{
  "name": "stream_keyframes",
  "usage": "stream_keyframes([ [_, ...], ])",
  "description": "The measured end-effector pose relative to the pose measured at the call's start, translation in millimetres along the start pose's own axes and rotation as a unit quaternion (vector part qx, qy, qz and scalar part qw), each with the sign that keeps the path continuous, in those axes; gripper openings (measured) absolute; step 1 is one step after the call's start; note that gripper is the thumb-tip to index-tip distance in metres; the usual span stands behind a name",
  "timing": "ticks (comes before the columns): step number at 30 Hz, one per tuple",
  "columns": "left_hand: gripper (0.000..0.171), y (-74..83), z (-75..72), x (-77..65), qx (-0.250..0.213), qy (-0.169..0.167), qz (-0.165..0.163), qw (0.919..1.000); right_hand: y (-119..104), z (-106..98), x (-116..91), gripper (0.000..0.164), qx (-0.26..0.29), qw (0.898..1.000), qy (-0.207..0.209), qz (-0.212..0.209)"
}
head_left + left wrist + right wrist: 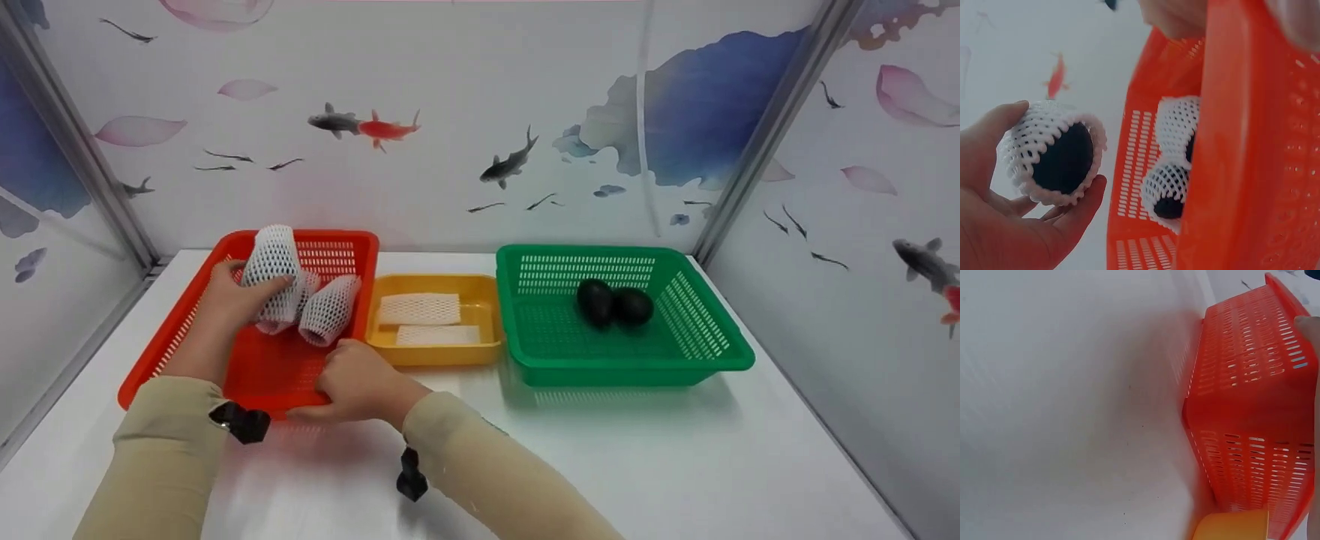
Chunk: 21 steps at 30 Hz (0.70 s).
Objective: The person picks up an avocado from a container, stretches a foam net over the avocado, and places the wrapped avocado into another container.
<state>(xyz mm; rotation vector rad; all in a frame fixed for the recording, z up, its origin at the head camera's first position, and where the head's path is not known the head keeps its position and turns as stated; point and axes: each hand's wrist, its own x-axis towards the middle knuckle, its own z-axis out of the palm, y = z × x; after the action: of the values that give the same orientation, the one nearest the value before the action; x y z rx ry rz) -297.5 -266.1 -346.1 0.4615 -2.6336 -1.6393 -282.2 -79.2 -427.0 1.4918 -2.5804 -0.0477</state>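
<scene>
My left hand (236,296) grips a dark oval fruit in a white foam net (271,259), raised over the far left part of the red basket (274,375). Through the net's open end, the dark fruit (1067,159) shows in the left wrist view. Two more netted fruits lie in that basket: one net (330,311) is plain to see, the other is partly hidden behind the held one. At the basket's near right corner, my right hand (360,382) grips the rim with curled fingers, thumb along the front edge.
Between the baskets sits a yellow tray (435,357) with two flat white foam nets (420,309). A green basket (637,373) on the right holds two bare dark oval fruits (596,302). Printed wall panels (450,195) enclose the white table (675,465) at back and sides.
</scene>
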Motion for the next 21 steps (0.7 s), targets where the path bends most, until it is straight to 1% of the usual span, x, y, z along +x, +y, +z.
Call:
stream_keyframes([
  [2,0.105,-2.3,-4.9,5.8,-0.003,0.006,-0.015,0.9999,-0.4,1.7,1.5,0.053,-0.005,1.0,0.018,-0.005],
  [4,0.103,-3.7,-9.1,10.5,-0.005,0.012,-0.023,0.9996,-0.1,3.0,2.4,0.053,-0.008,0.999,0.044,-0.016],
  [9,0.1,-8.8,-19.4,21.2,0.009,0.031,-0.026,0.9991,-0.1,6.3,4.4,0.047,-0.019,0.992,0.115,-0.052],
  [12,0.099,-13.0,-24.9,25.8,0.014,0.038,-0.03,0.9987,-1.0,7.9,5.8,0.044,-0.028,0.987,0.143,-0.064],
  [16,0.097,-18.0,-29.9,28.6,0.023,0.038,-0.045,0.998,-2.1,9.0,5.3,0.043,-0.027,0.987,0.15,-0.059],
  [21,0.092,-22.8,-36.2,30.5,0.073,0.049,-0.048,0.995,-2.9,9.1,4.3,0.044,-0.018,0.988,0.142,-0.054],
])
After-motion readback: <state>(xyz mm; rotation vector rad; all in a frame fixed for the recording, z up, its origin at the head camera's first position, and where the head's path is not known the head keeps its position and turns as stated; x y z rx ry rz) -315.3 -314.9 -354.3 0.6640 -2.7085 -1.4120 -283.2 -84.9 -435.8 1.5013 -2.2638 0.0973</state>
